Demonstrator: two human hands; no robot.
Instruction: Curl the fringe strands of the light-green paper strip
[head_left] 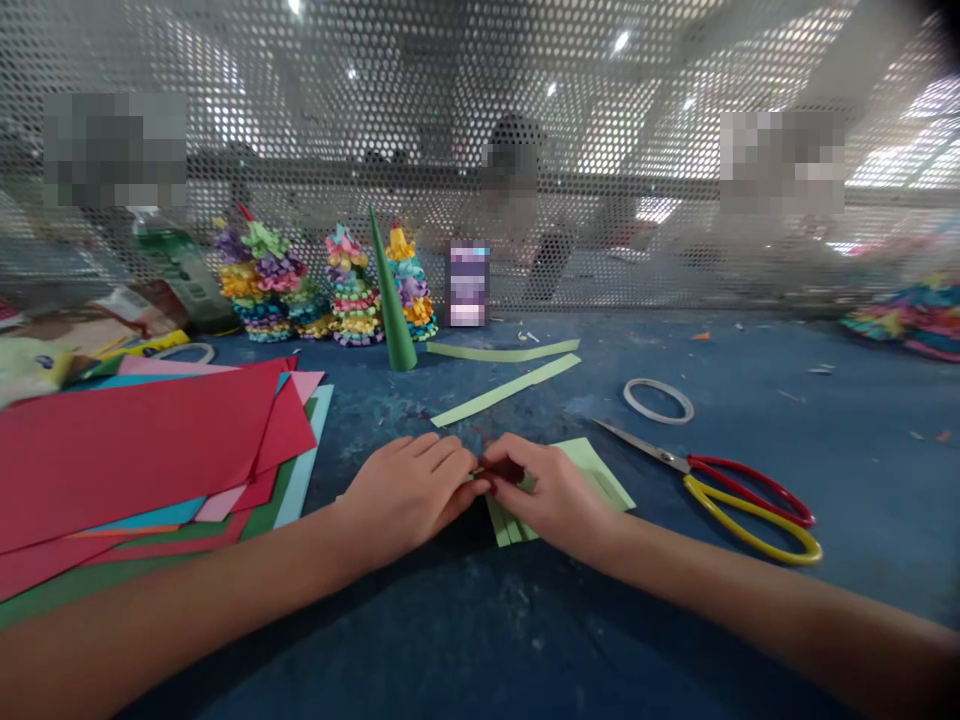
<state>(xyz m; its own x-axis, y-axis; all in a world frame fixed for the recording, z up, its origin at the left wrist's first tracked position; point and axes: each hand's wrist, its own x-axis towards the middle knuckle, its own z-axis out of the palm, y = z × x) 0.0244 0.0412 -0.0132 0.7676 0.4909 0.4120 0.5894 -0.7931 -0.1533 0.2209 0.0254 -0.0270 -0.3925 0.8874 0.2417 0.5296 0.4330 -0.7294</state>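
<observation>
My left hand [414, 492] and my right hand [551, 490] meet at their fingertips, low over the table. Both are closed in a pinch on a narrow light green paper strip, mostly hidden by the fingers. A light green paper sheet [596, 472] with slits cut into it lies under my right hand. Two loose light green strips [510, 388] rest just beyond the hands. Scissors [679, 462] with one red and one yellow handle lie partly spread to the right. A dark green paper cone [394, 315] stands upright farther back.
Stacked coloured paper [150, 430] covers the left side. Several curled-paper trees [352, 290], a green bottle [180, 270] and a phone [467, 286] stand along the perforated metal screen [420, 120]. A tape ring [658, 400] lies behind the scissors. People are visible beyond the screen.
</observation>
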